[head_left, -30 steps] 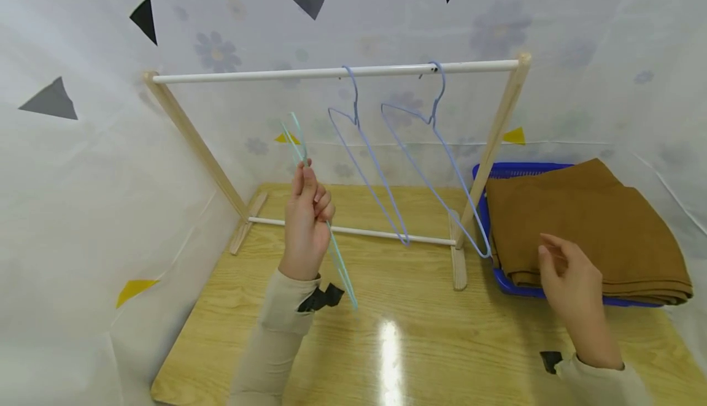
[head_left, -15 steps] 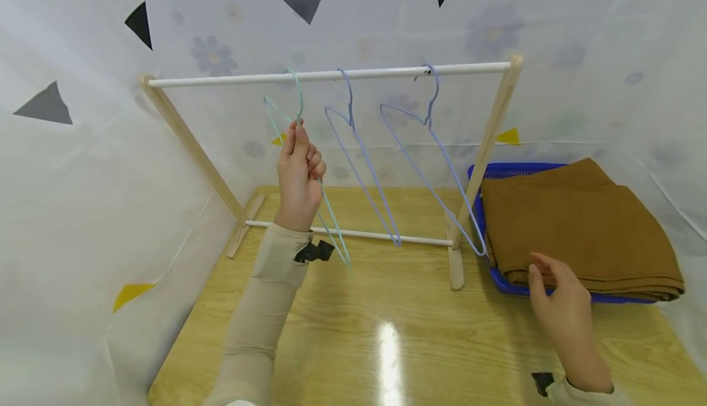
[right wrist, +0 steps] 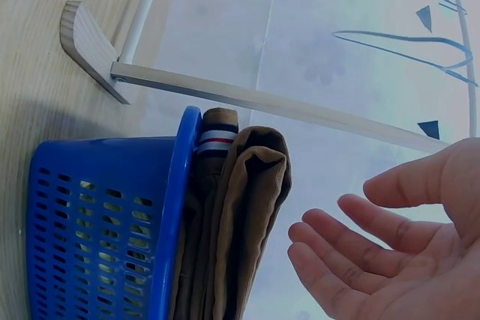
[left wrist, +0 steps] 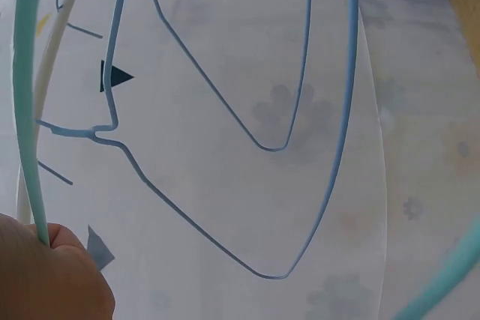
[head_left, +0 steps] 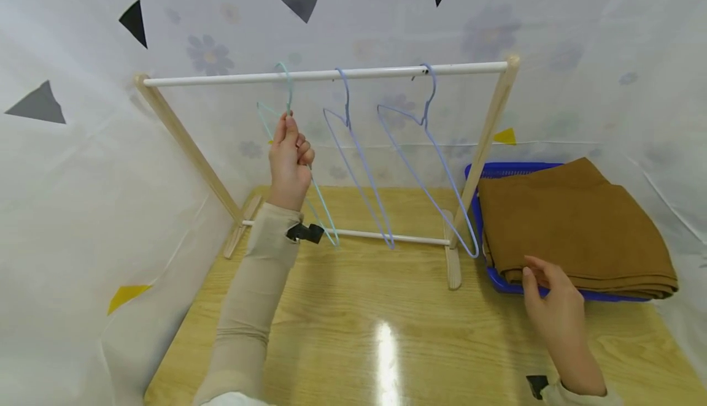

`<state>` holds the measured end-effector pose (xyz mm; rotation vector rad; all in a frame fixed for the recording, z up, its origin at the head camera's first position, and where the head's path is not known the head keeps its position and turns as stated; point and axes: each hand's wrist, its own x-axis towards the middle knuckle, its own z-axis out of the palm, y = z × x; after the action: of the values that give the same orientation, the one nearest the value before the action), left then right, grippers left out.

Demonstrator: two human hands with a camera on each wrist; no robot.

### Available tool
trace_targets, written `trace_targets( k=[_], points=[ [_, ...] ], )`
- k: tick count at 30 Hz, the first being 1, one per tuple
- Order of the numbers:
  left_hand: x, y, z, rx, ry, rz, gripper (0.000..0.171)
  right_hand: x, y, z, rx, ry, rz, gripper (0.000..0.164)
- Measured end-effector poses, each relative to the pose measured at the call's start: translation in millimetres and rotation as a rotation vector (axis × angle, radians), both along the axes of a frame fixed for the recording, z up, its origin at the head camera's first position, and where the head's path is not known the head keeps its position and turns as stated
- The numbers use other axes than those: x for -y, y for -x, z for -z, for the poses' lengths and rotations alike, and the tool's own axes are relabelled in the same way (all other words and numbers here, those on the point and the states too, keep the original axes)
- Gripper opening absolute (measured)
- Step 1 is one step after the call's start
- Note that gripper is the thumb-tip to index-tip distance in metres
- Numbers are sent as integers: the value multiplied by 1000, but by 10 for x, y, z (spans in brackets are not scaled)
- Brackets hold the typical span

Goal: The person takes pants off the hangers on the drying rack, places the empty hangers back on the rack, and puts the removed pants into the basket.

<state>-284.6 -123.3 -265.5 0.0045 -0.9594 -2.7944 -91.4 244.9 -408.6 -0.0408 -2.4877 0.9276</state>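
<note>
My left hand (head_left: 291,164) pinches a mint-green clothes hanger (head_left: 330,225) just below its hook, which sits over the white rail (head_left: 221,80) of a garment rack. In the left wrist view, the green wire (left wrist: 26,110) passes into the fingers of that hand (left wrist: 56,279). To its right, two blue hangers (head_left: 353,142) (head_left: 442,154) hang from the same rail. My right hand (head_left: 558,308) holds nothing, its fingers loosely bent, in front of folded brown cloth (head_left: 574,228). The right wrist view has this hand (right wrist: 390,245) apart from the cloth (right wrist: 251,185).
The brown cloth lies in a blue perforated basket (right wrist: 105,222) at the right. Wooden uprights (head_left: 185,142) carry the rack, with feet on the wood-grain table (head_left: 331,332). A lower white bar (head_left: 386,235) joins them. Pale flowered sheeting (head_left: 359,19) encloses the back and sides.
My left hand has raised the green hanger and its hook has come over the rail, then shifted slightly left. The right hand has stayed near the basket, loosely bent.
</note>
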Motion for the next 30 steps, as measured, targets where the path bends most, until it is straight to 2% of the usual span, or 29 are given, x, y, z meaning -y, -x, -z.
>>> trace_targets(
  k=[4, 8, 17, 25, 30],
  points=[
    [42, 39, 16, 15, -53, 43, 28, 19, 0, 26, 6, -5, -3, 24],
    [64, 67, 29, 28, -66, 52, 30, 27, 3, 52, 4, 1, -4, 23],
    [73, 128, 51, 64, -60, 21, 30, 42, -10, 86, 4, -18, -21, 23],
    [84, 156, 111, 87, -43, -1, 29, 49, -20, 97, -52, -19, -28, 21],
    [76, 177, 127, 87, -37, -12, 27, 40, -19, 99, -54, -15, -16, 21]
  ],
)
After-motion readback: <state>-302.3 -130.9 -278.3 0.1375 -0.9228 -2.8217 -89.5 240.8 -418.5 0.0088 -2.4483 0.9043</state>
